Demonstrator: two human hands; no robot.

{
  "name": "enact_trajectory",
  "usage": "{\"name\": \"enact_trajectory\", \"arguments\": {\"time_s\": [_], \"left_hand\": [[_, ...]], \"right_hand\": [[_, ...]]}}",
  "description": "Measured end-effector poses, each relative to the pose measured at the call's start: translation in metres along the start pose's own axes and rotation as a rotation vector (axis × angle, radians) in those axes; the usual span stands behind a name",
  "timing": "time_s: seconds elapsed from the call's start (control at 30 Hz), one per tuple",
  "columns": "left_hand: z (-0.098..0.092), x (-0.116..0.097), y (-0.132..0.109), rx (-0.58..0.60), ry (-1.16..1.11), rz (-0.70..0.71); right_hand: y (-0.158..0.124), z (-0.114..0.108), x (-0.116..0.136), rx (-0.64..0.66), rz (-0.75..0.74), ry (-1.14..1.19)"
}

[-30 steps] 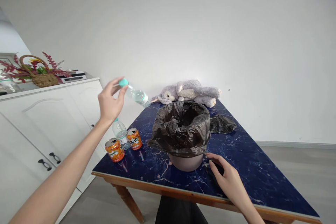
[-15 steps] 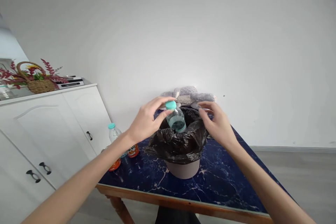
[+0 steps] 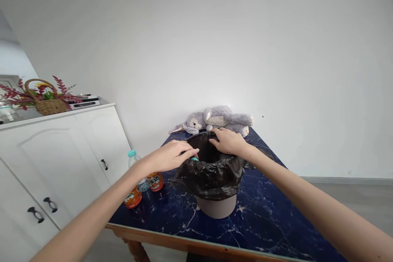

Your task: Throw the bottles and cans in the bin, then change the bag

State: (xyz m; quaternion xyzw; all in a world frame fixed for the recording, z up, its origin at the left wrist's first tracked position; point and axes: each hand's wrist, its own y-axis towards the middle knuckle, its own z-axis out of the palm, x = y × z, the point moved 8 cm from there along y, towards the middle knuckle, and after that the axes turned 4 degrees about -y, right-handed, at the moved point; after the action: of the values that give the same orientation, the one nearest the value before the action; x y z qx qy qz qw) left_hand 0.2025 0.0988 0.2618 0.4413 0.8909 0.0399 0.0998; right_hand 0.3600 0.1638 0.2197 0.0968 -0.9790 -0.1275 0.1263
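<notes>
A grey bin (image 3: 216, 208) lined with a black garbage bag (image 3: 211, 178) stands on the dark blue table. My left hand (image 3: 173, 155) reaches over its left rim, fingers closed on a plastic bottle (image 3: 195, 159). Only a bit of the bottle's teal cap shows; its body is hidden inside the bin. At the far rim, my right hand (image 3: 229, 141) curls over the bag's edge, thumb on the inner side. Left of the bin are a clear bottle with a teal cap (image 3: 132, 154) and two orange-labelled bottles (image 3: 156, 181) (image 3: 133, 198), partly hidden by my left forearm.
A grey plush rabbit (image 3: 215, 118) lies behind the bin against the wall. The table (image 3: 260, 221) has a blue marbled top and a wooden edge. White cabinets (image 3: 67, 147) stand to the left, carrying a flower basket (image 3: 50, 104).
My left hand has lowered the bottle into the bin, leaving only its cap visible. My right hand has moved left onto the far rim of the bag. The view has shifted slightly.
</notes>
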Motion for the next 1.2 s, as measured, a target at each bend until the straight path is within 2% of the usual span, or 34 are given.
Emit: {"name": "enact_trajectory", "arguments": {"time_s": [0.07, 0.13, 0.2, 0.27, 0.33, 0.4, 0.43, 0.47, 0.53, 0.63, 0.73, 0.8, 0.87, 0.93, 1.03, 1.1, 1.2], "left_hand": [[-0.005, -0.002, -0.003, -0.104, -0.006, 0.04], [-0.018, 0.006, -0.011, -0.27, 0.003, 0.015], [-0.034, 0.032, -0.026, -0.435, 0.058, -0.096], [-0.045, 0.072, -0.048, -0.516, 0.159, -0.258], [-0.046, 0.123, -0.072, -0.461, 0.282, -0.45], [-0.038, 0.176, -0.1, -0.331, 0.377, -0.663], [-0.032, 0.2, -0.116, -0.272, 0.382, -0.766], [-0.028, 0.216, -0.128, -0.244, 0.374, -0.809], [-0.019, 0.237, -0.147, -0.211, 0.344, -0.844], [-0.014, 0.243, -0.16, -0.227, 0.316, -0.827], [-0.024, 0.227, -0.161, -0.308, 0.329, -0.802], [-0.044, 0.198, -0.154, -0.456, 0.369, -0.728], [-0.068, 0.152, -0.145, -0.657, 0.401, -0.584], [-0.089, 0.097, -0.133, -0.832, 0.373, -0.391], [-0.11, 0.023, -0.119, -1.027, 0.218, -0.157], [-0.114, -0.015, -0.106, -1.036, 0.1, -0.041], [-0.104, -0.047, -0.079, -0.894, -0.03, 0.019]], "right_hand": [[-0.002, 0.001, 0.0, 0.007, 0.002, -0.025], [-0.002, 0.001, 0.001, 0.014, 0.0, -0.042], [-0.002, 0.001, 0.001, 0.018, 0.0, -0.054], [-0.002, 0.001, 0.002, 0.022, 0.001, -0.062], [-0.002, 0.001, 0.002, 0.026, 0.0, -0.066], [-0.003, 0.001, 0.003, 0.028, 0.0, -0.068], [-0.003, 0.0, 0.003, 0.028, 0.001, -0.069], [-0.004, 0.0, 0.003, 0.027, 0.003, -0.069], [-0.004, 0.0, 0.003, 0.024, 0.006, -0.071], [-0.003, 0.0, 0.004, 0.022, 0.009, -0.069], [-0.002, 0.0, 0.003, 0.022, 0.015, -0.059], [-0.002, 0.0, 0.003, 0.02, 0.02, -0.046], [-0.001, -0.001, 0.004, 0.019, 0.023, -0.028], [-0.001, -0.001, 0.004, 0.02, 0.024, -0.006], [0.0, -0.001, 0.004, 0.033, 0.024, 0.03], [0.0, -0.002, 0.003, 0.046, 0.022, 0.055], [0.001, -0.003, 0.002, 0.06, 0.023, 0.079]]}}
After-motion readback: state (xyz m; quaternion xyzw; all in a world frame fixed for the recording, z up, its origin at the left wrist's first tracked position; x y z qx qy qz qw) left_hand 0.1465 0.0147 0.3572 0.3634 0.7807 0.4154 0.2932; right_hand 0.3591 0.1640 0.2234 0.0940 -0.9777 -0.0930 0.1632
